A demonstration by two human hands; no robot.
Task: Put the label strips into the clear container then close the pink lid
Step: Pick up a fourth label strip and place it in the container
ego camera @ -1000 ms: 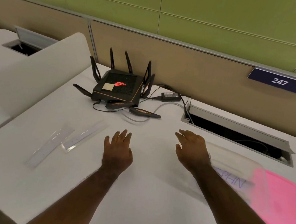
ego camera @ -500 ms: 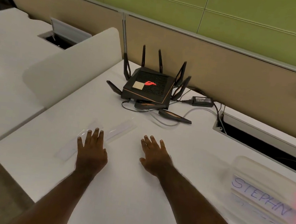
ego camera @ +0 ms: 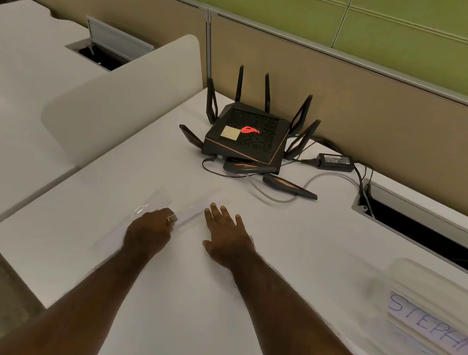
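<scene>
Two clear label strips lie side by side on the white desk (ego camera: 185, 314). My left hand (ego camera: 150, 230) rests over the left strip (ego camera: 150, 202), its fingers curled down and pinching at the near end of the right strip (ego camera: 206, 205). My right hand (ego camera: 225, 233) lies flat and open on the desk, fingertips at the edge of the right strip. The clear container (ego camera: 432, 290), with a paper reading "STEPHN" on it, stands at the far right and is blurred. The pink lid is out of view.
A black router (ego camera: 246, 140) with raised antennas sits behind the strips, with cables and a power adapter (ego camera: 336, 162) to its right. An open cable hatch (ego camera: 428, 229) is at the right rear. A white divider panel (ego camera: 118, 96) borders the desk on the left.
The view swung left, taking the pink lid out of frame. Both hands moved left to the strips. My left hand's fingers went from flat to curled on the strips.
</scene>
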